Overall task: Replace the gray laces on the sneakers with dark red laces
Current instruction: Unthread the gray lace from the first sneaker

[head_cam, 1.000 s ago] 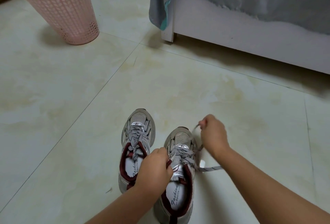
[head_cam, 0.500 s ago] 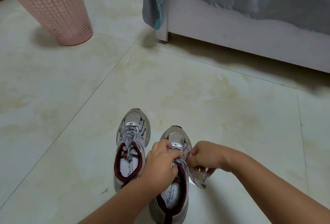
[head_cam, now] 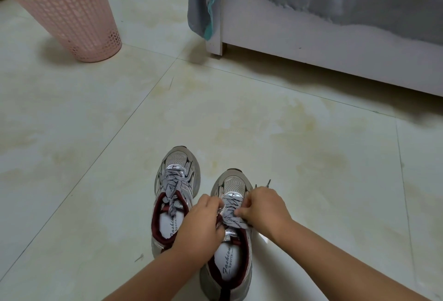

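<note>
Working at the right sneaker [head_cam: 227,240], you have both hands on its gray lace [head_cam: 231,214]. Your left hand [head_cam: 203,224] curls its fingers round the lace on the shoe's inner side, over the tongue. Your right hand [head_cam: 266,209] pinches a crossing strand between thumb and forefinger, on the outer side. A loose lace end [head_cam: 268,183] pokes out beyond your right knuckles. The left sneaker [head_cam: 173,195] stands just beside it on the tiled floor [head_cam: 299,157], laced and knotted in gray. Both shoes sit toward the near edge of the floor, well apart from the pink basket [head_cam: 72,13] at the far left corner and the white furniture base [head_cam: 311,44] along the far edge. No dark red lace is in view.

The lace looks flat, soft and limp, so it should slide if you draw it straight out of each eyelet. Pulled at an angle it will likely bind. Take hold close to the eyelet, not far along the slack. The shoe is light and may skid on the glossy tile, so I would steady it at the collar as you pull.
</note>
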Demonstrator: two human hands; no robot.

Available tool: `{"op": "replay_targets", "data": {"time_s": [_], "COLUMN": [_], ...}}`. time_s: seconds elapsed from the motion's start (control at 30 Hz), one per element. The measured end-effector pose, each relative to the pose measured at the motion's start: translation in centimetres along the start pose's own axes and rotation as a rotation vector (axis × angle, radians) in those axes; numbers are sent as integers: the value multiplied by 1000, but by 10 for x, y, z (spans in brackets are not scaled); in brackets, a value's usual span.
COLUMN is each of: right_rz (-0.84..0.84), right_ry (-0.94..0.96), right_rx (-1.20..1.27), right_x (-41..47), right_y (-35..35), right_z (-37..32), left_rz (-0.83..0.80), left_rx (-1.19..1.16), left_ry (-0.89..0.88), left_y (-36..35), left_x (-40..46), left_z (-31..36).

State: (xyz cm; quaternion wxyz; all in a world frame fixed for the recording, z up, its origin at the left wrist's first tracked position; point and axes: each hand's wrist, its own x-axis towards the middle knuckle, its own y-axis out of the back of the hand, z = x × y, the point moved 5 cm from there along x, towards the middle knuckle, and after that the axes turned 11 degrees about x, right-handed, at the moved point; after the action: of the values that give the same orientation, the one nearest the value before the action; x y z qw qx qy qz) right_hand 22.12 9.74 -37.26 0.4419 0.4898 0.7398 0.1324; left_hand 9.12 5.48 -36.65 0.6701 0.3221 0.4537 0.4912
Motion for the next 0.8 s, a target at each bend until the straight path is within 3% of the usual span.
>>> {"op": "replay_targets", "data": {"time_s": [0.17,0.27,0.4,0.47,0.57,0.67,0.8], "right_rz": [27,-28,144,200,184,-39,-104], "right_ry": [-57,21,525,620,460,101,78], "right_rx": [-19,-71,-537,-614,-464,-69,69], "right_x": [6,9,8,8,5,7,6], "right_y": [-9,-8,1,6,16,10,-9], "right_z": [-4,-8,-30,-36,-26,1,4], "left_rz": [4,15,2,2,4,7,-7], "left_rx": [64,87,117,127,112,97,95], "left_ry": [40,48,28,30,67,74,81], "left_y": [-3,-3,-7,-8,-6,-5,-5], "left_x": [1,-1,-3,-3,-4,-4,-4], "left_z": [1,0,2,2,-2,-3,-2]}}
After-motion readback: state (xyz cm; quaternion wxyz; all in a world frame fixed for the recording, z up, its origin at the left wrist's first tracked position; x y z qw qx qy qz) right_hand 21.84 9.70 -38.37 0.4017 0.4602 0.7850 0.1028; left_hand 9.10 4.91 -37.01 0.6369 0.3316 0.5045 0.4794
